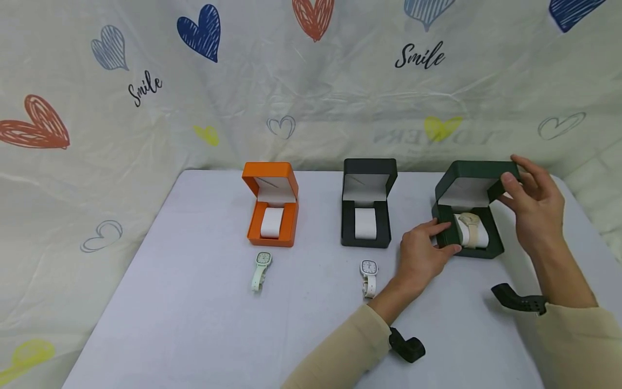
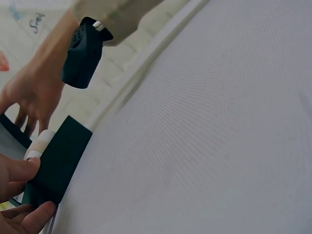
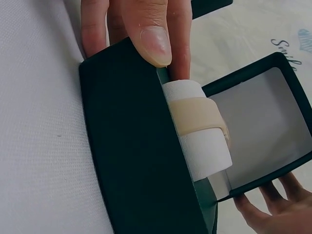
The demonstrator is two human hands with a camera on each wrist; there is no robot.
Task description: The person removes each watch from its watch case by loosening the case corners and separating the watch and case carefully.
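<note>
A dark green watch box (image 1: 497,237) stands with its lid raised at the table's right. Inside, a cream-strapped watch (image 1: 470,229) is wrapped around a white cushion (image 3: 207,156). My left hand (image 1: 421,254) grips the left side of the base, thumb toward the front and fingers along the side. My right hand (image 1: 539,202) holds the right edge of the raised lid (image 1: 478,168), thumb on the near side. In the left wrist view the box's green front (image 2: 63,161) shows beside my left thumb.
An orange watch box (image 1: 288,229) and a black watch box (image 1: 383,227) stand open to the left, each with a white cushion. A pale green watch (image 1: 262,267) and a white watch (image 1: 369,275) lie before them on the white table (image 1: 194,313).
</note>
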